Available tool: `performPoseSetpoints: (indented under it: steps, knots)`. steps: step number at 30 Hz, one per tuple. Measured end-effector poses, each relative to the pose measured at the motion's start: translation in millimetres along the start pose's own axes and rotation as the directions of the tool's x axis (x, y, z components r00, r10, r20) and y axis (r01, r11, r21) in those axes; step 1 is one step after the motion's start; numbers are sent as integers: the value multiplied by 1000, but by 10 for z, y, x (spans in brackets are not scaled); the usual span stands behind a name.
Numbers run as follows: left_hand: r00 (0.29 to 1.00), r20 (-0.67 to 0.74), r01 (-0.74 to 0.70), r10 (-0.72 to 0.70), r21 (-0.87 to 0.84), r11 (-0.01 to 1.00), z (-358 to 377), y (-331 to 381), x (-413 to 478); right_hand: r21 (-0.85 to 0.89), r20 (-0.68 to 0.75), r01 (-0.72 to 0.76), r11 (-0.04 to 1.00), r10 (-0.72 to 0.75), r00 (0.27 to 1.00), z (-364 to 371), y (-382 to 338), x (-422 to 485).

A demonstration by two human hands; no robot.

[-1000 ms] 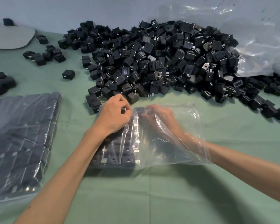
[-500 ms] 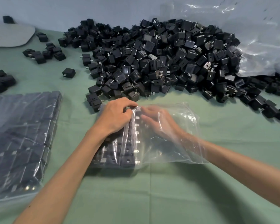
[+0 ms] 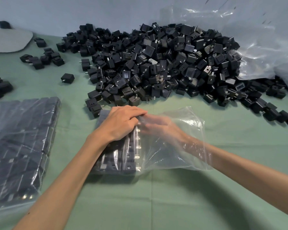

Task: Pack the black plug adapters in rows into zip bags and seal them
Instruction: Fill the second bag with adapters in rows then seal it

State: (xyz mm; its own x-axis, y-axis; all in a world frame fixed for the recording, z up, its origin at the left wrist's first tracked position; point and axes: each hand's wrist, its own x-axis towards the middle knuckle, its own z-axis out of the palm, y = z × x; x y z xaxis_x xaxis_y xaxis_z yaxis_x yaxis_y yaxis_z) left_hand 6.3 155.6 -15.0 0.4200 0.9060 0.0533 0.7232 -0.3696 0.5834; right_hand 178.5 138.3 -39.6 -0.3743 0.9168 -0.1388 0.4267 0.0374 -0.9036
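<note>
Under your left hand, its grip flat and slack, rows of adapters part-fill the bag. Your right hand inside it is blurred, so I cannot tell its grip. A packed bag lies to the left, and the pile beyond awaits packing.

Head-worn view, looking forward-down, close over table

The right hand, at 3 o'clock of the left hand inside the zip bag, is blurred, so its finger pose is unreadable. The left hand covers the far packed adapters. At 9 o'clock the filled bag is cut off by the edge.
</note>
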Motion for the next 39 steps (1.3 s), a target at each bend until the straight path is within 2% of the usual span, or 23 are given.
performPoseSetpoints:
  steps: [1,2,3,4,5,7,9,11,13,17,20,22,26,28,31,32,34,36,39]
  knots:
    - [1000,27,-3,2,6,1000,-8,9,0,53,-4,6,999,-6,1000,47,58,-47]
    - [998,58,7,-7,2,1000,-33,8,-1,90,141,61,994,-73,987,-10,74,-128]
    - [995,93,26,-25,-10,1000,-72,2,-5,219,11,118,969,-123,992,75,-12,-22]
    - [991,129,49,-45,-28,998,-120,-8,8,462,80,39,886,-86,993,-10,-108,-7]
    - [984,164,70,-64,-32,997,-172,-5,36,554,78,-21,832,-27,997,-205,-104,-56]
    - [974,212,78,-86,43,996,-266,62,157,576,11,-27,817,25,1000,-173,-72,-20]
    - [971,209,94,-115,107,990,-290,168,321,539,23,13,842,-30,999,-76,-86,-23]
    - [970,195,124,-143,107,987,-260,224,462,540,-10,-3,842,10,1000,-106,-16,-3]
    - [974,167,146,-151,41,988,-212,204,525,550,-30,-41,834,68,997,-165,6,-17]
    - [990,74,132,-119,-211,968,-98,114,484,469,15,-87,879,90,996,-157,38,1]
    - [995,-5,98,-103,-261,960,-16,117,499,285,29,-56,957,50,998,-218,33,6]
    - [996,-44,68,-82,-249,966,2,135,523,225,63,-48,973,35,997,-231,21,7]
    - [998,-24,54,-59,-171,984,68,172,530,-22,62,-43,999,44,997,-182,-62,67]
    - [999,35,37,-33,-140,989,25,174,516,-124,90,-4,992,15,996,-149,-102,90]
    - [988,145,83,-51,-226,971,-250,100,439,-190,181,83,978,-48,982,-102,-139,61]
    - [989,123,118,-87,-281,952,-355,33,401,-197,194,109,974,-70,979,-89,-146,42]
    - [986,29,164,-164,-336,928,-483,-126,307,-90,153,75,993,-61,986,-88,-160,8]
    - [976,-23,203,-215,-237,950,-460,-228,194,32,137,29,999,-33,990,-111,-176,-22]
    - [963,-82,260,-257,32,965,-257,-289,91,-4,188,40,999,-38,981,-139,-162,-3]
